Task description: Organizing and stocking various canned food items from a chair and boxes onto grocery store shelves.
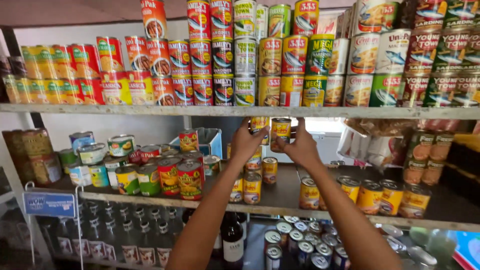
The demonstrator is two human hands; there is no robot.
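Left hand (246, 142) grips a yellow can (259, 126), right hand (301, 147) grips another can (280, 131), both raised just under top shelf (125, 109). Middle shelf (280, 197) half stocked; gaps remain.

You have two small cans raised just under the edge of the upper shelf, side by side and almost touching. The yellow can (259, 126) sits upright in your left hand (245, 142), mostly hidden by your fingers, so only its upper label shows. The yellow-and-red can (280, 131) sits upright in your right hand (302, 147), its silver top rim and front label facing you. Both look like the same kind of tinned food, though the labels are too blurred to be sure.
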